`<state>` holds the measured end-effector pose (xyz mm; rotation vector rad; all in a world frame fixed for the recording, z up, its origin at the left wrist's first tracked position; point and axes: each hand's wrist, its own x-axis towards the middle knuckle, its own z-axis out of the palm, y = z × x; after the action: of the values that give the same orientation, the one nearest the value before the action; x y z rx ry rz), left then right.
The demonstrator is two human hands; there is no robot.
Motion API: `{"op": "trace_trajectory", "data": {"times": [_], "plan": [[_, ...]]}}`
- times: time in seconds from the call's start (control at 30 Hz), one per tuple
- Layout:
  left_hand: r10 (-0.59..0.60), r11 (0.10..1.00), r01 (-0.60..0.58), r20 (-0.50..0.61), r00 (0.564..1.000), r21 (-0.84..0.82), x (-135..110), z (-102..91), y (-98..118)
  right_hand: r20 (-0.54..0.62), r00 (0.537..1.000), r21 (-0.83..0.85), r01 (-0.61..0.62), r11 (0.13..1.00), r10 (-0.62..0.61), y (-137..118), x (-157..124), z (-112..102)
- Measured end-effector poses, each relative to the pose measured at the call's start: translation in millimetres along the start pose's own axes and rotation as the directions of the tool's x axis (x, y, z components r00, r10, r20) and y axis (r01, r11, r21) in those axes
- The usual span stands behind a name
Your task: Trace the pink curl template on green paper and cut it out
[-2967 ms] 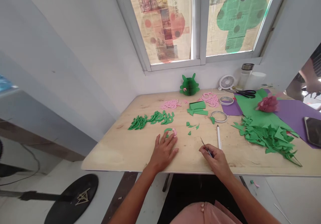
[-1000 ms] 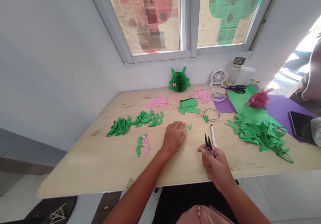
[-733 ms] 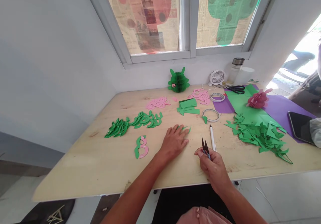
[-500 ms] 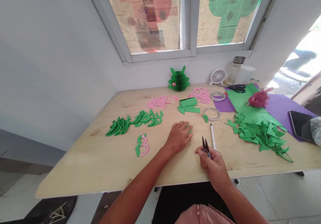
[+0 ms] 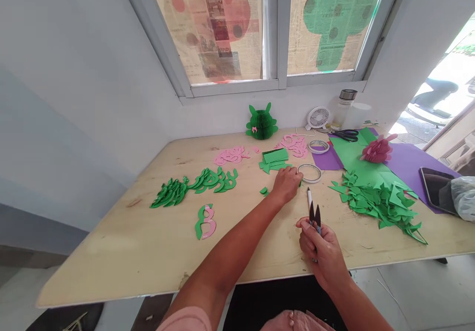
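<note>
My right hand (image 5: 322,244) is wrapped round small scissors (image 5: 315,217), their two dark blades pointing up and slightly apart. Just beyond them lies a white pen (image 5: 309,197). Farther forward, my left hand (image 5: 286,183) reaches across the table with its fingers curled down on a small green paper scrap (image 5: 300,184), next to a tape roll (image 5: 310,173). The fingertips are partly hidden. Another green scrap (image 5: 264,191) lies left of that wrist. Folded green paper strips (image 5: 275,156) are stacked just beyond the left hand.
Green curved cutouts (image 5: 213,179), pink cutouts (image 5: 232,155) and a green-and-pink figure-eight shape (image 5: 205,221) lie left. A heap of green scraps (image 5: 382,200), black scissors (image 5: 345,135) and a phone (image 5: 436,187) are right. A green paper figure (image 5: 261,123) and fan (image 5: 318,118) stand behind.
My left hand has moved forward and right to the scrap by the tape roll, exposing another green scrap where it was. My right hand still holds the scissors.
</note>
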<state>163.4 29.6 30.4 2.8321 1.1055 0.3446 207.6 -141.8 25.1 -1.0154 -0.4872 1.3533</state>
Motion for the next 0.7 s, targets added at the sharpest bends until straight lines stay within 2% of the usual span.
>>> {"op": "trace_trajectory", "data": {"times": [0.13, 0.3, 0.4, 0.5, 0.7], "plan": [[-0.042, 0.999, 0.043, 0.041, 0.998, -0.015, -10.0, -12.5, -14.1, -0.012, 1.0, 0.018, 0.001, 1.0, 0.0, -5.4, 2.1, -4.4], [-0.151, 0.987, 0.157, 0.162, 0.975, -0.025, -38.9, -38.8, -56.5, 0.001, 1.0, 0.076, -0.008, 0.997, 0.008, -8.4, 3.6, -8.3], [-0.2, 0.978, 0.209, 0.246, 0.948, -0.012, -55.0, -45.7, -72.5, 0.006, 1.0, 0.08, -0.013, 0.997, 0.012, -10.1, 2.9, -7.3], [-0.243, 0.969, 0.245, 0.274, 0.931, 0.027, -60.0, -44.5, -71.8, 0.013, 1.0, 0.081, -0.019, 0.997, 0.018, -10.4, 1.0, -6.3], [-0.27, 0.962, 0.247, 0.296, 0.916, 0.114, -48.9, -36.9, -50.4, 0.004, 1.0, 0.08, -0.024, 0.997, 0.023, -8.2, -3.0, -9.9]]}}
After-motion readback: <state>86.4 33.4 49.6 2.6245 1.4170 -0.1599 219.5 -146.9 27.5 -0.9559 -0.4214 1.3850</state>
